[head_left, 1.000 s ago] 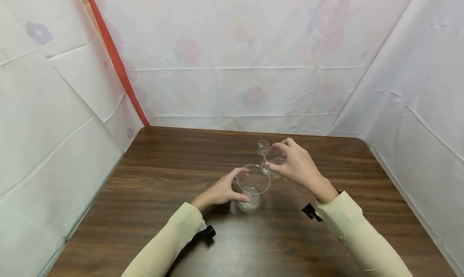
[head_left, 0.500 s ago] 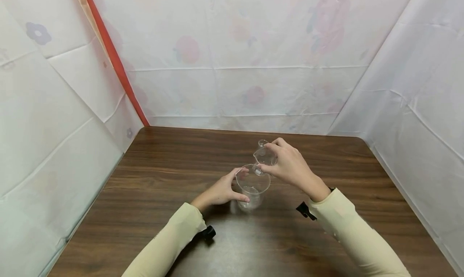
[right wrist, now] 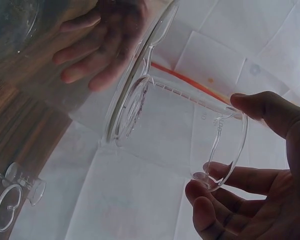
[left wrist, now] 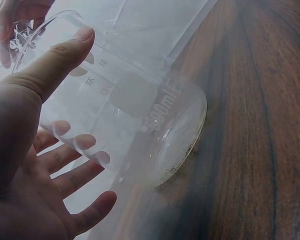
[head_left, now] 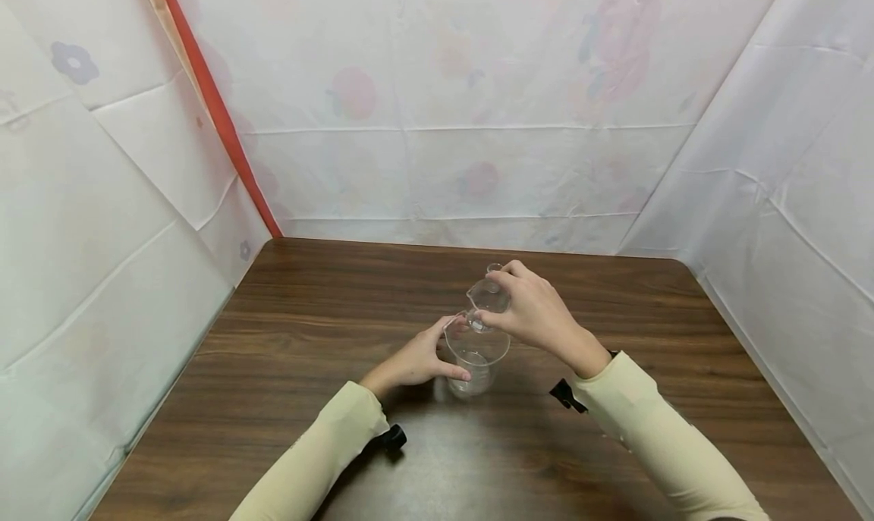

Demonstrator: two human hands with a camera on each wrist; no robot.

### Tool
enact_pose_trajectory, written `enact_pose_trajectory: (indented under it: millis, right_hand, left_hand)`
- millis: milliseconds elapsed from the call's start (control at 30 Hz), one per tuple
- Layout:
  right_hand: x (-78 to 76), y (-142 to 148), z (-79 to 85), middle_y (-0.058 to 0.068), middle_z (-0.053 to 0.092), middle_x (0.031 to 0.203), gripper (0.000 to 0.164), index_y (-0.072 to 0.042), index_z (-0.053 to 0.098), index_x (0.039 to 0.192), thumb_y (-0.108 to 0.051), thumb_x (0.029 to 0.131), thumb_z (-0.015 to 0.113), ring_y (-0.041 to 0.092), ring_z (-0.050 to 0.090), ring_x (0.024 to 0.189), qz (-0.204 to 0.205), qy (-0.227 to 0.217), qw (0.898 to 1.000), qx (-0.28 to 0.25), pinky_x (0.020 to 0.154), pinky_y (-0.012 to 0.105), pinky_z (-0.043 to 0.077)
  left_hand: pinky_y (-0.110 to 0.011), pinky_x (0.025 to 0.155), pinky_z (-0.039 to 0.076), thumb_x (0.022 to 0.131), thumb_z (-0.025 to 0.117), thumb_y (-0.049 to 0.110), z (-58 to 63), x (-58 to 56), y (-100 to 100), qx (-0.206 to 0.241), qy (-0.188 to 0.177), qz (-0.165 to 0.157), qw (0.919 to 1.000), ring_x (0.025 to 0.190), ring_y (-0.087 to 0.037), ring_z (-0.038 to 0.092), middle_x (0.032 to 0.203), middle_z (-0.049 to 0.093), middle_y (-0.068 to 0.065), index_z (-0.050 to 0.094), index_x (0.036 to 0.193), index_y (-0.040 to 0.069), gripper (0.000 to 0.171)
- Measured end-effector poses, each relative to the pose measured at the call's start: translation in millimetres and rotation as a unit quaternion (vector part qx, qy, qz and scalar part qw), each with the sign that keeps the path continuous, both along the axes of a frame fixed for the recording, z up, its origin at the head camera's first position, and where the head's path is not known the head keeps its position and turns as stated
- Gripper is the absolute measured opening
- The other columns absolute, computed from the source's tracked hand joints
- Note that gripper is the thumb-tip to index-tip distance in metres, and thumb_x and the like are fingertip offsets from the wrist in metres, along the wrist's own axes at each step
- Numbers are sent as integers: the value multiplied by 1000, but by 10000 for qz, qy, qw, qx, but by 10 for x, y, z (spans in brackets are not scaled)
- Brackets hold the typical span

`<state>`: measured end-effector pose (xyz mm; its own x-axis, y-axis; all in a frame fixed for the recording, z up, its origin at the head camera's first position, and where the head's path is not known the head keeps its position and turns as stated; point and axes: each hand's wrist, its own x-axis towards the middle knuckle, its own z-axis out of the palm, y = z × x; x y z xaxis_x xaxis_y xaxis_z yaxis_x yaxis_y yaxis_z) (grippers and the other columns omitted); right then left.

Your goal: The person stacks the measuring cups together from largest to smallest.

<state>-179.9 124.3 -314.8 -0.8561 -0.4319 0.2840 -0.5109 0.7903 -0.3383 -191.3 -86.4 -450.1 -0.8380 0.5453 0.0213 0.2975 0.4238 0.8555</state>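
A large clear glass beaker (head_left: 486,348), with a white ml scale, stands upright on the wooden table. My left hand (head_left: 423,356) holds it from the left, thumb on the near side and fingers round the far side; the left wrist view shows the thumb (left wrist: 60,62) across the glass. With my right hand (head_left: 536,309) I grip a smaller glass beaker (head_left: 490,297) near its rim, between thumb and fingers. Its base overlaps the large beaker's mouth in the head view. In the right wrist view the smaller beaker (right wrist: 170,125) has its base right at the large rim.
Behind the right hand stands a tiny glass beaker (head_left: 495,268), mostly hidden; small glassware (right wrist: 10,205) also shows low in the right wrist view. White patterned sheets (head_left: 437,172) enclose the brown table (head_left: 328,301) at the back and sides.
My right hand has moved left with the smaller beaker, from beside the large beaker to above its mouth. The left hand and the large beaker have stayed put.
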Motion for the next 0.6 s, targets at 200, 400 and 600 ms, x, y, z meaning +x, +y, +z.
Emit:
enact_pose_trajectory:
  millis: [200, 400, 600]
  right_hand:
    - [22, -18, -2, 10, 61, 108, 54, -6, 66, 119, -33, 76, 82, 19, 57, 77, 76, -1, 10000, 52, 66, 36, 49]
    - [54, -49, -5, 8, 60, 103, 55, -6, 67, 118, -36, 75, 83, 16, 52, 71, 165, 13, 9997, 187, 62, 33, 47]
    - [71, -75, -34, 8, 60, 106, 55, -6, 67, 119, -37, 76, 81, 19, 58, 76, 240, -31, 9991, 361, 68, 39, 52]
  left_hand:
    - [-45, 107, 45, 76, 84, 34, 8, 15, 14, -73, -43, 60, 9999, 133, -28, 48, 150, 44, -8, 32, 149, 11, 93]
    - [-47, 104, 47, 75, 84, 37, 22, 22, 6, -153, -136, 131, 9997, 129, -34, 52, 149, 44, -9, 31, 150, 14, 94]
    - [-48, 105, 46, 75, 84, 36, 24, 24, -1, -96, -165, 110, 9998, 129, -35, 53, 150, 43, -9, 30, 150, 14, 95]
